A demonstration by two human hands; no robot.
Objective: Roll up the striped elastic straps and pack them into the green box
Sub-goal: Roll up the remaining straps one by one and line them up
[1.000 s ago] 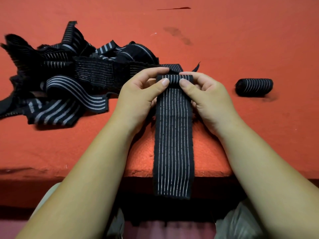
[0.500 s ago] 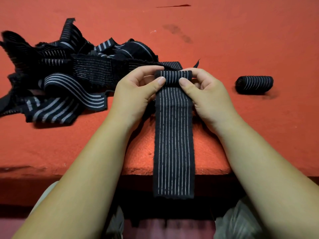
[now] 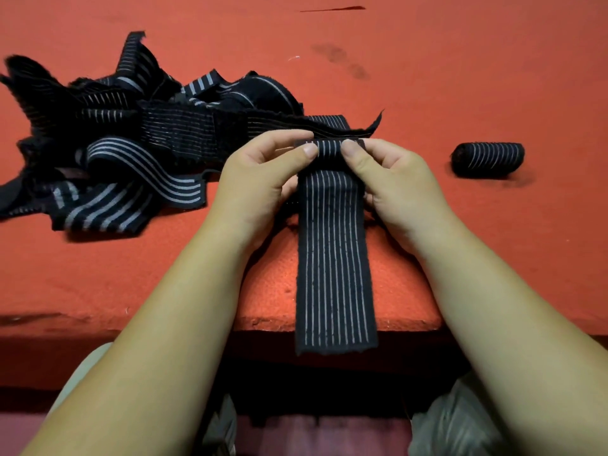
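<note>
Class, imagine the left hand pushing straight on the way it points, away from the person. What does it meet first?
Probably the loose strap end of the pile just behind the roll that the left hand pinches; depth is unclear.

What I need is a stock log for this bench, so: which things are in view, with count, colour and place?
strap being rolled: 1, black with pale stripes, centre; far end rolled, free end hanging over the table's near edge
rolled strap: 1, black with pale stripes, on the table at right, apart from the rest
pile of loose straps: count unclear, black with pale stripes, on the table at left
table: 1, red-orange cover, fills the view
dark smudges: a few, on the cover at the far centre
green box: none in view
trousers: grey, bottom edge, below the table
left hand: grips the roll's left end
right hand: grips the roll's right end
</note>
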